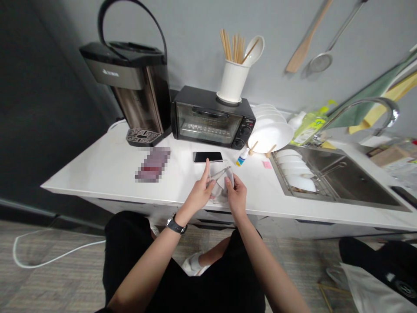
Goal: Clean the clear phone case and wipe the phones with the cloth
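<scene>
In front of me, over the counter's front edge, my left hand [199, 191] grips a see-through piece with a thin rim, which looks like a clear phone case [215, 162]. My right hand [237, 193] pinches a light grey cloth [221, 186] that lies against the case, its thumb on top. The cloth's folds hide part of the case. Just beyond my hands a phone [207, 157] lies flat, dark screen up. A small white bottle with a blue and yellow label [242, 157] is to its right, with a pink pad [267, 164] farther right.
A toaster oven [208, 119] backs the white counter [107, 165], carrying a utensil holder [233, 80]. A drink dispenser [137, 87] stands left, near a blurred-out packet [153, 164]. Plates [272, 134] and a sink [348, 182] are right. Another person's dark-clothed leg [378, 261] shows at lower right.
</scene>
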The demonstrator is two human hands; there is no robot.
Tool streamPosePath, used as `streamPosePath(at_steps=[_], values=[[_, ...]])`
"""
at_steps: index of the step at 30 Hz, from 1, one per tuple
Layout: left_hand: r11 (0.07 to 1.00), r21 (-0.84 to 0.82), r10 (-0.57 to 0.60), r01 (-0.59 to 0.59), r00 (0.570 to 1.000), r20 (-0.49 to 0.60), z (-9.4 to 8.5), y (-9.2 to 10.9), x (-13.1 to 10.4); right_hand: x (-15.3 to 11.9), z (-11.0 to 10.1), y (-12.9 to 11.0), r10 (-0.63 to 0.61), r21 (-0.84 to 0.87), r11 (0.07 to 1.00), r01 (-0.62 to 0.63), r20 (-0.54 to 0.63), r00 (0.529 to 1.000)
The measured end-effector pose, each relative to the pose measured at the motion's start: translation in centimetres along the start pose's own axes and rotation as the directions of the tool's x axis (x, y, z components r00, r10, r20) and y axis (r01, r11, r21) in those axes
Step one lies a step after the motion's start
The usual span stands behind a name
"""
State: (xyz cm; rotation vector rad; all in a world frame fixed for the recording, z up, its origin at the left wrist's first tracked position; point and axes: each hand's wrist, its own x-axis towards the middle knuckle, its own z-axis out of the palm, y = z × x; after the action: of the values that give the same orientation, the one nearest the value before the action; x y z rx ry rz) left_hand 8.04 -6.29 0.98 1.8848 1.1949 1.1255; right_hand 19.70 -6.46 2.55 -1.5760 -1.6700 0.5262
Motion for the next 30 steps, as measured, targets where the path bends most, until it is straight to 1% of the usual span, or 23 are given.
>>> streamPosePath(at_steps=[2,4,7,9,12,14,18,20,25,30], values=[[0.996,-0.067,-0.046,0.054,0.993,0.106,-0.7,0.4,0.0,0.5,-0.1,-0.1,-0.019,-0.004,1.0,0.019,-0.006,1.0],[0.991,-0.1,-0.068,0.091,0.975,0.21,-1.5,0.8,0.0,1.1,-0.2,0.0,-0.038,-0.007,0.999,0.038,-0.011,0.999],[0.989,-0.104,-0.067,0.101,0.952,0.297,-2.3,0.7,0.1,1.9,-0.2,0.7,-0.067,-0.015,0.998,0.067,0.009,0.998],[0.983,-0.132,-0.087,0.129,0.955,0.283,-2.3,0.1,0.2,2.3,-0.2,1.4,-0.082,-0.028,0.996,0.084,0.035,0.996],[0.967,-0.183,-0.145,0.175,0.975,0.169,-2.0,-1.0,0.3,2.6,-0.6,2.6,-0.099,-0.061,0.993,0.103,0.066,0.993],[0.962,-0.194,-0.17,0.192,0.977,0.127,-1.8,-1.5,0.3,2.7,-0.9,3.0,-0.113,-0.075,0.99,0.12,0.089,0.99],[0.96,-0.172,-0.193,0.222,0.967,0.168,-1.9,-1.4,0.1,2.9,-0.9,3.4,-0.154,-0.054,0.985,0.163,0.148,0.977],[0.959,-0.158,-0.202,0.233,0.961,0.189,-2.0,-1.2,0.1,3.0,-0.7,3.8,-0.16,-0.044,0.985,0.169,0.159,0.974],[0.96,-0.159,-0.198,0.232,0.959,0.204,-2.0,-1.2,0.2,3.2,-0.6,4.5,-0.154,-0.039,0.986,0.162,0.152,0.976],[0.96,-0.162,-0.192,0.227,0.959,0.206,-1.9,-1.5,0.1,3.1,-0.7,4.5,-0.183,0.023,0.983,0.182,0.206,0.961]])
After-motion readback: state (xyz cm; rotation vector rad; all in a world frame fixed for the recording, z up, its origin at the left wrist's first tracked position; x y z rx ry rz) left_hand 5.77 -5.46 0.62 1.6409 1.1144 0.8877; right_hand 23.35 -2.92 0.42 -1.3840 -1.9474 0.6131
